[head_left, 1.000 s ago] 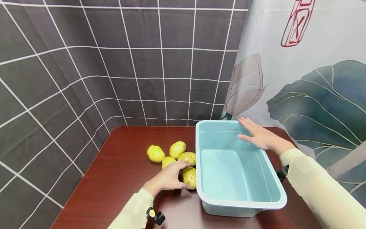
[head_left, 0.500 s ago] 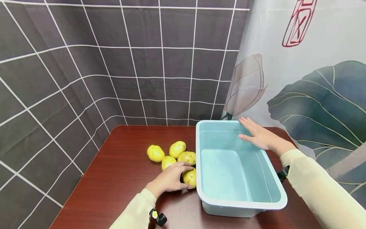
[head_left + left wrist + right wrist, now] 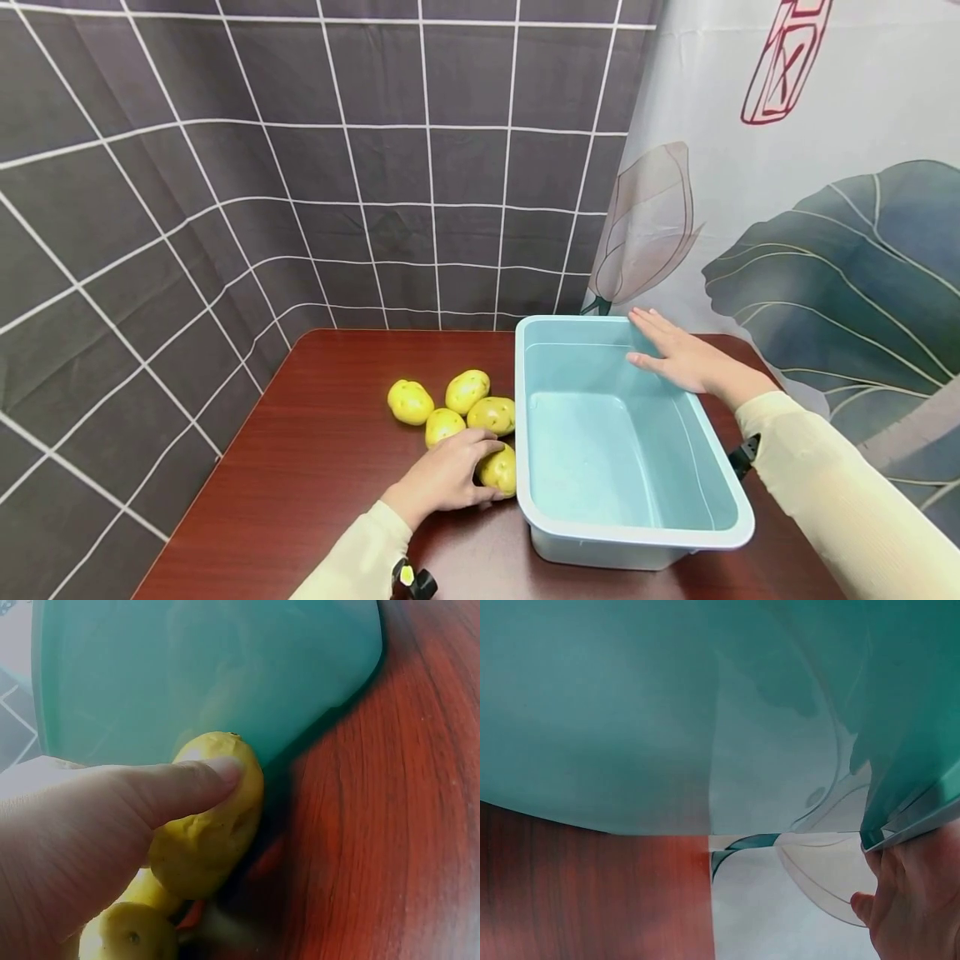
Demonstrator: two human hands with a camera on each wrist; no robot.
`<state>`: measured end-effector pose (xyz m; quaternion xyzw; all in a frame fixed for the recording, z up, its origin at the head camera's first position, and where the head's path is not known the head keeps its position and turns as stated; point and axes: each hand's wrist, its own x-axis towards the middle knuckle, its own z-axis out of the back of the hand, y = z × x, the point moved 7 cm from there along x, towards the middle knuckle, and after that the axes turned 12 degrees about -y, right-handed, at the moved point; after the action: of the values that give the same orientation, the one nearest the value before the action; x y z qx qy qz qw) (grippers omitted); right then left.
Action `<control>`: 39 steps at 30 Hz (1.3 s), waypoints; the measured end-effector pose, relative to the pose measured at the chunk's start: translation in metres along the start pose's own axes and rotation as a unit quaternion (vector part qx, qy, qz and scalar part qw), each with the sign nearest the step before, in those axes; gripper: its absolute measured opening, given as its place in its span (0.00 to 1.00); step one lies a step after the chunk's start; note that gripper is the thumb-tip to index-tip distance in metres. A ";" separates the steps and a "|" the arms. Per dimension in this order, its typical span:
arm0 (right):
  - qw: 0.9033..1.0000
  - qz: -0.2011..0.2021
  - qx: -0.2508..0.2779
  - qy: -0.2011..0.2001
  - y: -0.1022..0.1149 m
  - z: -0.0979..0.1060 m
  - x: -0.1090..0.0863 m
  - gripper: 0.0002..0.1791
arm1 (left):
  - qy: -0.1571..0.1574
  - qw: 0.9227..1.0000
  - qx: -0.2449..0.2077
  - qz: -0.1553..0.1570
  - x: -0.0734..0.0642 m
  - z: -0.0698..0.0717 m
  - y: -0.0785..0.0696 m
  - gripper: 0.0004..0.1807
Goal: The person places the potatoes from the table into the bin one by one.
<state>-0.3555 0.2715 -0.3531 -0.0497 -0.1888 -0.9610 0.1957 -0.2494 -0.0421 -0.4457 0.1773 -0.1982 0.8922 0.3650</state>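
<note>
My left hand (image 3: 450,471) holds a yellow potato (image 3: 499,469) on the table, close against the left side of a light blue plastic basin (image 3: 525,508). In the left wrist view, the thumb lies across this potato (image 3: 206,855); the other fingers are mostly hidden behind it. My right hand (image 3: 682,358) grips the basin's rim near the far right corner. Its thumb is inside, and its fingers show outside the wall in the right wrist view. Beyond my left hand lie several more potatoes: one beside the basin (image 3: 492,415), others (image 3: 467,392) farther back and left (image 3: 410,402).
The basin stands on a dark red wooden table (image 3: 322,450), with no contents visible inside. A grey curtain with white grid lines (image 3: 390,167) hangs behind and to the left. A white curtain printed with a flower and leaf (image 3: 825,275) hangs at the right.
The left fingers have closed a little farther round the near potato. My right hand and the basin have stayed in place.
</note>
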 end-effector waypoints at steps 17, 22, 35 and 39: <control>1.000 -0.002 0.006 -0.005 -0.002 -0.002 0.001 0.46 | -0.023 1.000 -0.004 0.011 -0.014 0.007 0.002 0.30; 1.000 -0.006 0.009 -0.011 -0.002 -0.001 0.001 0.45 | -0.027 0.999 -0.019 0.032 -0.017 0.004 0.003 0.29; 1.000 -0.010 0.005 -0.012 -0.006 -0.001 0.002 0.45 | -0.009 0.993 -0.056 0.104 -0.023 -0.010 0.006 0.37; 1.000 -0.009 0.007 -0.010 -0.006 -0.001 0.002 0.45 | -0.001 0.992 -0.066 0.112 -0.026 -0.018 0.008 0.41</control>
<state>-0.3594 0.2753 -0.3559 -0.0563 -0.1983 -0.9609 0.1850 -0.2405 -0.0536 -0.4748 0.1306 -0.2752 0.9123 0.2737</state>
